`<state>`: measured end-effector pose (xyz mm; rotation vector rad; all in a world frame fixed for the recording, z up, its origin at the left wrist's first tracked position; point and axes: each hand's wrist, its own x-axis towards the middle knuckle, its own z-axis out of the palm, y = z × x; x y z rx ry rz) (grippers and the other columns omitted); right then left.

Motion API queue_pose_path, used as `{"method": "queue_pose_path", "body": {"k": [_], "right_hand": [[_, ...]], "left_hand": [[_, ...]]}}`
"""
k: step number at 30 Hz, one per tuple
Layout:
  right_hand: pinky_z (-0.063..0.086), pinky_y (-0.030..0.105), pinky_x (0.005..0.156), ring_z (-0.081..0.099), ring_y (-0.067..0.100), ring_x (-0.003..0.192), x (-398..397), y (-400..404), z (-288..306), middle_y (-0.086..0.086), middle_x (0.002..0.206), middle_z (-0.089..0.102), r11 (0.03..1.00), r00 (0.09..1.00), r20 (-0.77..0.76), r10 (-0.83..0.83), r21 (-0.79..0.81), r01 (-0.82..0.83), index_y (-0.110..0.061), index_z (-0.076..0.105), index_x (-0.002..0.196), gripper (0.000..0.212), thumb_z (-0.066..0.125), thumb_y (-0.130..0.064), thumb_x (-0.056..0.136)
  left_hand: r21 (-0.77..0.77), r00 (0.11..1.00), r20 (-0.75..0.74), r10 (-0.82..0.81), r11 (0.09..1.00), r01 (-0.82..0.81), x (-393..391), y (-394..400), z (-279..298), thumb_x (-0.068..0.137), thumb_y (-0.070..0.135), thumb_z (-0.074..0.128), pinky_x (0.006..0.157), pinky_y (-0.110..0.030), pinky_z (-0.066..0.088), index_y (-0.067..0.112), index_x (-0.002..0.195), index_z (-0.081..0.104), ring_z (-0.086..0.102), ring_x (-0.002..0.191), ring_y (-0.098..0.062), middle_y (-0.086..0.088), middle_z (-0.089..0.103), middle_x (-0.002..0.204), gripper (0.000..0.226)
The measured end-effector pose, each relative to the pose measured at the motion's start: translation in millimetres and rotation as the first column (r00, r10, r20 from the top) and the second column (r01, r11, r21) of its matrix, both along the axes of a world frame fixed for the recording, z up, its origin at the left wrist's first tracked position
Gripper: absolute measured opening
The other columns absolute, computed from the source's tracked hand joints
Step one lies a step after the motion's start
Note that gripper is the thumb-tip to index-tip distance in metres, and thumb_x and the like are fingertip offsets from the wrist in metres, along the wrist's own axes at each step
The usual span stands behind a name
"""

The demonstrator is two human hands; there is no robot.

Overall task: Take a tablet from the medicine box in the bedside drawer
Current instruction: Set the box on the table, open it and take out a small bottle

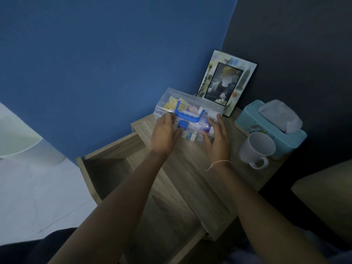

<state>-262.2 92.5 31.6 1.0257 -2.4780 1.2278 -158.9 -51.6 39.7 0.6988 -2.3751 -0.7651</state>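
Two hands frame the clear medicine box [188,113] at frame centre: left hand [164,133] thumbing its blue latch [183,125], apparently to open it; right hand [217,137], fingers spread, steadying.

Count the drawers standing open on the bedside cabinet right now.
1: the open drawer juts out below the left hand, left of the cabinet top. Lower drawers may be hidden.

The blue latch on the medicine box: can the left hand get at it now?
Probably yes. The left hand rests on the medicine box, its thumb beside the blue latch, with nothing between them.
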Motion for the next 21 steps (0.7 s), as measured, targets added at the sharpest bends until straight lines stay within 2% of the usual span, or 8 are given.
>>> {"method": "queue_pose_path", "body": {"k": [3, 6, 8, 15, 18, 21], "right_hand": [[0.030, 0.014, 0.100, 0.035, 0.021, 0.139, -0.4, -0.2, -1.0, 0.009, 0.154, 0.032, 1.000, 1.000, -0.007, -0.004, 0.012, 0.004, -0.009, 0.055, 0.128, 0.039, 0.062, -0.018, 0.091], [0.028, 0.013, 0.102, 0.035, 0.022, 0.139, -1.6, -0.1, -2.3, 0.010, 0.153, 0.033, 1.000, 1.000, -0.014, 0.003, 0.005, -0.003, -0.008, 0.055, 0.128, 0.040, 0.063, -0.018, 0.090], [0.028, 0.014, 0.102, 0.035, 0.022, 0.139, -2.4, -0.2, -3.6, 0.011, 0.153, 0.034, 1.000, 1.000, -0.010, 0.003, 0.001, -0.003, -0.008, 0.056, 0.128, 0.040, 0.063, -0.017, 0.090], [0.024, 0.008, 0.102, 0.036, 0.023, 0.138, -2.6, -1.2, -6.2, 0.013, 0.151, 0.035, 1.000, 1.000, -0.017, 0.004, -0.017, -0.004, -0.007, 0.057, 0.126, 0.038, 0.064, -0.017, 0.090], [0.025, 0.009, 0.103, 0.036, 0.023, 0.139, -3.2, -1.2, -6.1, 0.012, 0.152, 0.035, 1.000, 1.000, -0.015, 0.001, -0.015, -0.001, -0.007, 0.056, 0.127, 0.039, 0.064, -0.016, 0.090], [0.019, 0.000, 0.102, 0.035, 0.024, 0.139, -2.8, -1.3, -6.0, 0.013, 0.152, 0.034, 1.000, 1.000, -0.009, 0.012, -0.027, -0.013, -0.007, 0.056, 0.127, 0.040, 0.064, -0.014, 0.089]], "left_hand": [[0.250, 0.995, 0.028, 0.099, 0.963, -0.103, -3.2, 1.9, -4.5, 0.085, 0.034, 0.066, 0.072, -0.034, 0.051, 0.009, 0.096, 0.059, 0.061, 0.084, -0.019, -0.006, 0.067, 0.093, 0.028], [0.524, 0.994, -0.021, 0.105, 0.848, -0.078, -3.2, 6.0, -6.3, 0.085, 0.034, 0.067, 0.073, -0.027, 0.051, 0.009, 0.096, 0.066, 0.064, 0.084, -0.015, -0.007, 0.071, 0.093, 0.028], [0.633, 0.992, -0.058, 0.112, 0.773, -0.050, -3.4, 8.3, -6.5, 0.084, 0.029, 0.068, 0.074, -0.023, 0.050, 0.007, 0.098, 0.067, 0.065, 0.086, -0.016, -0.009, 0.072, 0.094, 0.025], [0.831, 0.980, -0.118, 0.163, 0.557, 0.007, -5.5, 13.9, -6.5, 0.079, 0.021, 0.070, 0.092, -0.045, 0.052, 0.013, 0.094, 0.065, 0.067, 0.093, -0.026, -0.011, 0.071, 0.093, 0.018], [0.880, 0.971, -0.133, 0.198, 0.474, 0.025, -6.0, 15.5, -6.8, 0.072, 0.022, 0.072, 0.093, -0.044, 0.051, 0.019, 0.087, 0.065, 0.064, 0.090, -0.022, -0.006, 0.069, 0.090, 0.017], [0.908, 0.959, -0.172, 0.227, 0.413, 0.065, -6.7, 16.3, -7.9, 0.074, 0.024, 0.071, 0.091, -0.040, 0.053, 0.017, 0.088, 0.066, 0.066, 0.087, -0.019, -0.004, 0.070, 0.087, 0.017]]}}
